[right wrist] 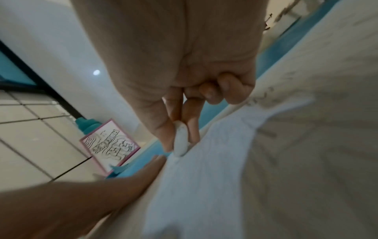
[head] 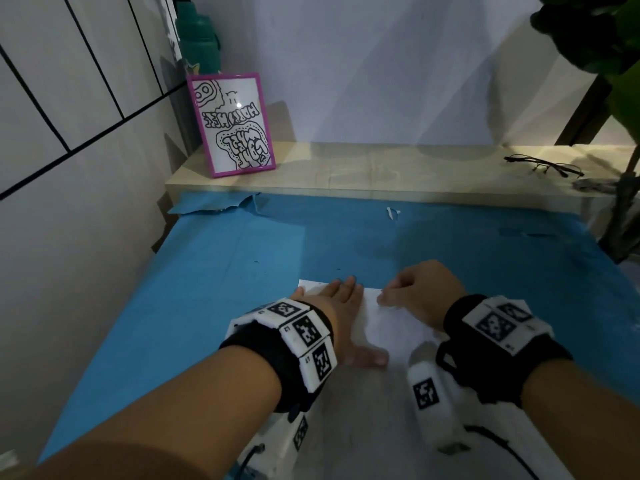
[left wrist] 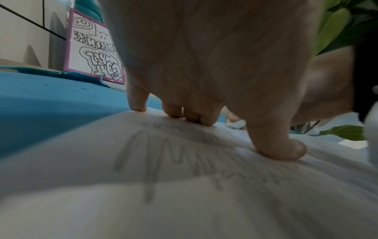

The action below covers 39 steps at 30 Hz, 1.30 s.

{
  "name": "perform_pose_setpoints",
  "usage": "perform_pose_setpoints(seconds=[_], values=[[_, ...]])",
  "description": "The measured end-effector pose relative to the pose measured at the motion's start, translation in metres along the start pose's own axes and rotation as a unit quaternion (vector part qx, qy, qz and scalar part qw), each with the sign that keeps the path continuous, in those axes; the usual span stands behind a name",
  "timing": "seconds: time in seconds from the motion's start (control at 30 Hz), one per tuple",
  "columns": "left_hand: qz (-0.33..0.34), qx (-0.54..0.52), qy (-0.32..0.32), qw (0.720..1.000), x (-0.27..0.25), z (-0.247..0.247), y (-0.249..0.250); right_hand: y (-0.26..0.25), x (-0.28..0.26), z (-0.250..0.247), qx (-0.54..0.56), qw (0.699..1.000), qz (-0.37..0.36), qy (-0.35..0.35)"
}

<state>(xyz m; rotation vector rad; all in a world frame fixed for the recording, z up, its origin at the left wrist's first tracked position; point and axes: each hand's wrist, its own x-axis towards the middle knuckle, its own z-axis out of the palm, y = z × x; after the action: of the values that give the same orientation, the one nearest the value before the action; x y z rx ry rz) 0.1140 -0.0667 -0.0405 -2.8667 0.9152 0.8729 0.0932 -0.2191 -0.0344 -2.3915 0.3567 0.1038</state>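
A white sheet of paper (head: 391,329) with faint pencil marks lies on the blue table cover (head: 225,278). My left hand (head: 343,303) lies flat on the sheet's left part, fingers straight and thumb spread, pressing it down (left wrist: 194,72). My right hand (head: 405,292) is curled at the sheet's far edge. In the right wrist view, its thumb and forefinger pinch a small white eraser (right wrist: 181,140), whose tip touches the paper (right wrist: 204,186). The left hand's fingertips (right wrist: 157,161) lie just beside the eraser.
A pink-framed drawing (head: 233,124) leans on a pale wooden shelf (head: 381,174) at the back left, with a teal bottle (head: 199,36) behind it. Black glasses (head: 543,165) lie at the shelf's right end. A leafy plant (head: 606,36) stands at the far right.
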Motion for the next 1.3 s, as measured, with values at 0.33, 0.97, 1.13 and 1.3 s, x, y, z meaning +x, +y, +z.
perform_pose_setpoints(seconds=[0.33, 0.97, 1.13, 1.3], values=[[-0.008, 0.011, -0.004, 1.0, 0.004, 0.001, 0.001, -0.012, -0.01, 0.008, -0.054, 0.994, -0.052, -0.075], [0.004, 0.004, 0.005, 1.0, 0.002, 0.0, 0.0, 0.002, -0.01, -0.006, -0.002, 0.998, -0.02, -0.066], [0.004, 0.004, 0.005, 1.0, 0.002, 0.0, 0.0, 0.007, -0.013, -0.005, -0.014, 0.994, -0.04, -0.1], [0.004, 0.006, 0.011, 1.0, 0.001, 0.001, 0.0, 0.006, -0.016, 0.001, -0.031, 0.993, -0.065, -0.094]])
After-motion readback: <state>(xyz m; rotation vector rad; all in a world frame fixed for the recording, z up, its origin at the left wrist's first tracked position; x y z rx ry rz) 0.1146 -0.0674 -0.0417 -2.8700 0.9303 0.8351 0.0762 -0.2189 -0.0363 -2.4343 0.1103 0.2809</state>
